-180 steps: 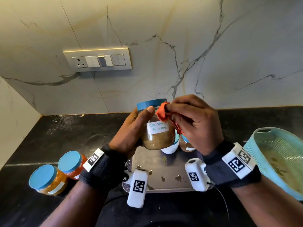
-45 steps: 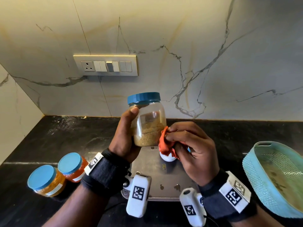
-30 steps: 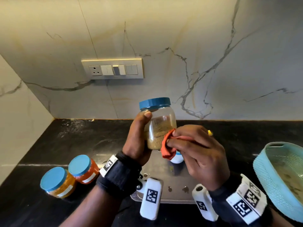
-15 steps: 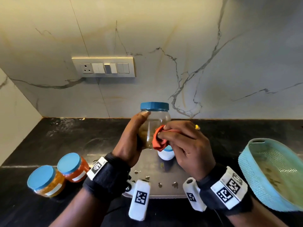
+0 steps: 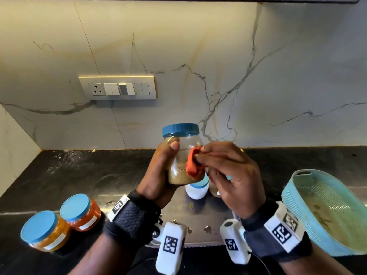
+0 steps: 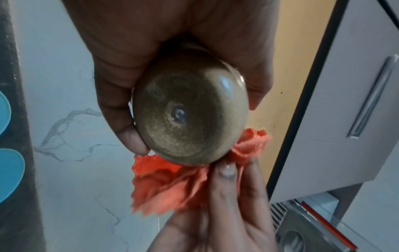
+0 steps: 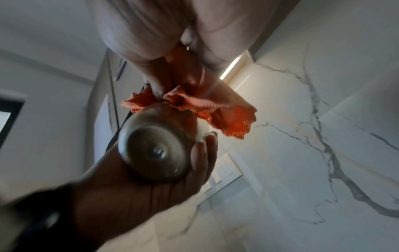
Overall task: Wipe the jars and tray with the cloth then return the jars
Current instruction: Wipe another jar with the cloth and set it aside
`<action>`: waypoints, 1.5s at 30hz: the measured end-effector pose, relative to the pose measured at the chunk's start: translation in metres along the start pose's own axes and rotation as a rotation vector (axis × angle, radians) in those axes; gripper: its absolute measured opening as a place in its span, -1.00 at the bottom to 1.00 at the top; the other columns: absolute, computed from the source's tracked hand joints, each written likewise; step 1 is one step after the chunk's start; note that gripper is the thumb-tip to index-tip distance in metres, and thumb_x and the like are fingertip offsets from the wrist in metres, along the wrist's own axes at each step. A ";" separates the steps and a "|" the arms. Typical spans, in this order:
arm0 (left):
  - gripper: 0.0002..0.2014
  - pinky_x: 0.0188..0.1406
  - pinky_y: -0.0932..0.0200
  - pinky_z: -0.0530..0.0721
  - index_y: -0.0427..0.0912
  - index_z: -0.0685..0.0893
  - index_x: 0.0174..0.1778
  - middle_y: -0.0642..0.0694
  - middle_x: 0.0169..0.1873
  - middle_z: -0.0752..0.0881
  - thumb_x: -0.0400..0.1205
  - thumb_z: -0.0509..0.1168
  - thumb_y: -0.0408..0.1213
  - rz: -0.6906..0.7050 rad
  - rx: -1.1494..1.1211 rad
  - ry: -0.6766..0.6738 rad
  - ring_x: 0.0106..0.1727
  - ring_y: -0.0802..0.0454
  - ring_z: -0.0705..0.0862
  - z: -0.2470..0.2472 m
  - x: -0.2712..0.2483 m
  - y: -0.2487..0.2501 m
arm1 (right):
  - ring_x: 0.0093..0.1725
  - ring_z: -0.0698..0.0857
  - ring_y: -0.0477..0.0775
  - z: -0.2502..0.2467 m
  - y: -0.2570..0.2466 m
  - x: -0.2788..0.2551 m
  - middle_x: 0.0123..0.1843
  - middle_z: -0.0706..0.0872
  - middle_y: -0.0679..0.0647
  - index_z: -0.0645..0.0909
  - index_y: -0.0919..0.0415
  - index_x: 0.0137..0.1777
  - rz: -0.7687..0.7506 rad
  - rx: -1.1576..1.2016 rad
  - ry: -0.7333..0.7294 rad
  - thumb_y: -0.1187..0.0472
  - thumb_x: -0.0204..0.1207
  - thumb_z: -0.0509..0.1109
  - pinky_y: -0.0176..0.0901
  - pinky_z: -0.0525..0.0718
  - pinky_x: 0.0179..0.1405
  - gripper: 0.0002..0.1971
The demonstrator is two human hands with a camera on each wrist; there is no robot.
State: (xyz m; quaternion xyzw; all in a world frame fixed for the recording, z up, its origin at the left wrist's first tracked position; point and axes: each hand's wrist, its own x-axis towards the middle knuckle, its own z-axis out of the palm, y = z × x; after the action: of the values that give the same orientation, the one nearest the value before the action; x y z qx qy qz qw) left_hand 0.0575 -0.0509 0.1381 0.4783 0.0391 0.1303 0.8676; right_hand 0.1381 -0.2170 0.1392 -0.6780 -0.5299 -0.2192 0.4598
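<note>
My left hand (image 5: 158, 175) grips a clear jar (image 5: 181, 155) with a blue lid and brown powder, held upright above the steel tray (image 5: 198, 221). My right hand (image 5: 228, 171) pinches an orange cloth (image 5: 193, 165) against the jar's right side. From the left wrist view the jar's base (image 6: 190, 116) faces the camera, with the cloth (image 6: 172, 185) just beyond it. The right wrist view shows the same base (image 7: 155, 150) and the cloth (image 7: 215, 112) bunched under my fingers. A white jar (image 5: 196, 189) and another jar (image 5: 214, 191), half hidden by my right hand, stand on the tray.
Two blue-lidded jars, one with orange contents (image 5: 81, 213) and one with yellow contents (image 5: 43, 231), stand on the black counter (image 5: 79, 175) at the left. A teal basket (image 5: 327, 213) sits tilted at the right. A switch plate (image 5: 119, 88) is on the marble wall.
The jar has turned in my left hand, its label out of sight now. The cloth has slid over the jar's right side, and both hands have shifted slightly with the jar.
</note>
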 end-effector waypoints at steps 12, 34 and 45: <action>-0.03 0.01 -0.27 0.78 -0.10 0.55 0.36 -0.32 0.19 0.75 0.07 0.75 0.17 -0.108 -0.079 0.040 0.18 -0.35 0.74 -0.003 0.005 -0.002 | 0.14 0.78 0.07 0.002 0.023 0.027 0.08 0.79 0.15 0.80 0.36 0.03 0.093 0.141 0.102 0.59 0.47 0.43 -0.07 0.75 0.18 -0.76; -0.12 0.03 -0.25 0.72 -0.10 0.58 0.36 -0.30 0.15 0.77 0.19 0.64 0.25 -0.031 -0.159 0.015 0.05 -0.24 0.79 -0.007 0.015 0.002 | 0.14 0.78 0.08 0.000 0.012 0.018 0.07 0.78 0.15 0.81 0.35 0.01 0.065 0.176 0.072 0.68 0.39 0.42 -0.08 0.74 0.18 -0.68; -0.37 -0.05 -0.16 0.84 -0.10 0.60 0.48 -0.36 0.22 0.80 0.56 0.31 0.19 -0.095 0.147 0.079 0.12 -0.26 0.83 -0.012 0.018 0.016 | 0.14 0.78 0.17 0.003 0.018 0.009 0.18 0.79 0.20 0.84 0.28 0.12 -0.178 -0.170 -0.098 0.39 0.66 0.39 0.03 0.76 0.12 -0.81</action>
State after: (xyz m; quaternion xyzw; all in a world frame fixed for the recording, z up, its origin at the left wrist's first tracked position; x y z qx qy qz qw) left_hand 0.0692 -0.0277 0.1461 0.5327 0.1055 0.1045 0.8332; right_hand 0.1566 -0.2105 0.1378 -0.6747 -0.5894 -0.2696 0.3531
